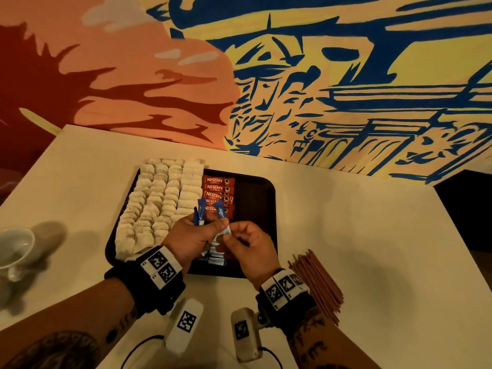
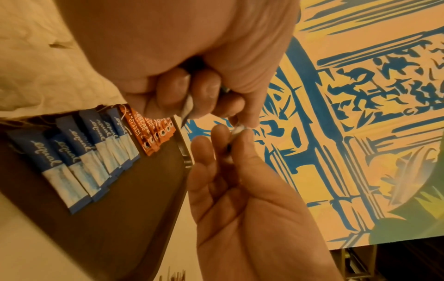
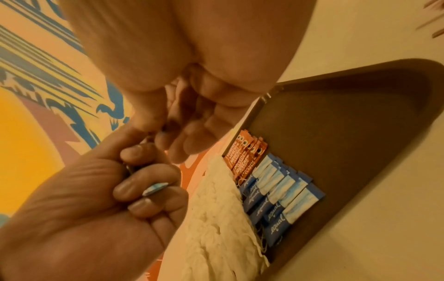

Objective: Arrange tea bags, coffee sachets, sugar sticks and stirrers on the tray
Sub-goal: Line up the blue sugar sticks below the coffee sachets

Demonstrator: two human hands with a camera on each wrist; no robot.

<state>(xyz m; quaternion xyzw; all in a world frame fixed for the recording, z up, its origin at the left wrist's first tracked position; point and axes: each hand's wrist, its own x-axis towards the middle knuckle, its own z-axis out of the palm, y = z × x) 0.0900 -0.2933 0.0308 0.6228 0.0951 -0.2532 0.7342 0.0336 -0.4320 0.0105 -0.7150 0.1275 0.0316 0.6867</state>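
Note:
A black tray point(image 1: 255, 193) holds rows of white tea bags point(image 1: 159, 198) on its left and red coffee sachets point(image 1: 218, 193) in the middle. A row of blue sugar sticks point(image 2: 79, 152) lies in front of the sachets. Above the tray's front, my left hand point(image 1: 210, 225) grips a few blue sugar sticks point(image 1: 201, 213) that stand up from the fist. My right hand point(image 1: 234, 237) pinches the white end of one of these sticks point(image 2: 238, 129) between thumb and forefinger. A bundle of brown stirrers point(image 1: 316, 283) lies on the table right of the tray.
A white cup point(image 1: 16, 249) stands near the table's left edge. The tray's right part point(image 3: 348, 133) is bare. A painted wall rises behind the table. The table top point(image 1: 372, 235) continues to the right of the stirrers.

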